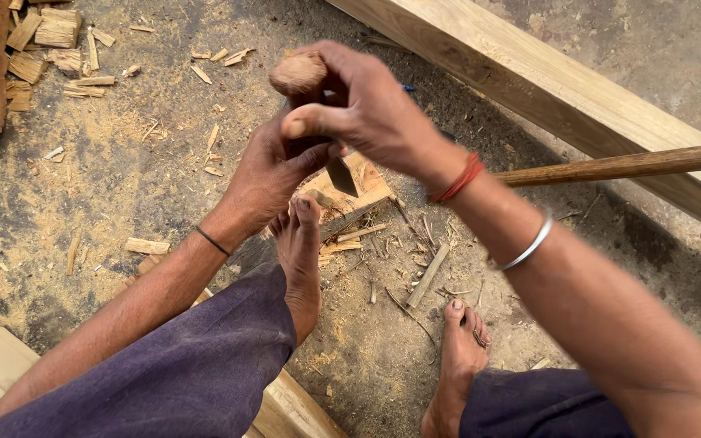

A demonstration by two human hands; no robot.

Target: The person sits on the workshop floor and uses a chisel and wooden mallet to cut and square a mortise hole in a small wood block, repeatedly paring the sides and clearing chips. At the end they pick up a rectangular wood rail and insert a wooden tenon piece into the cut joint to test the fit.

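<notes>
My right hand (371,109) is closed around a chisel, just below its rounded wooden handle top (298,73). The metal blade (341,175) points down at a pale wood block (359,193) on the ground. My left hand (268,174) wraps the lower part of the chisel from the left, its fingers hidden behind the right hand. The toes of my left foot (302,243) press against the near edge of the block. My right foot (460,341) rests on the dirt further right.
A thick pale timber beam (561,97) runs diagonally across the top right. A long brown wooden stick (618,166) sticks out from behind my right wrist. Chips and sawdust (123,130) litter the ground, offcuts (42,40) lie top left, and a plank (302,410) lies under my legs.
</notes>
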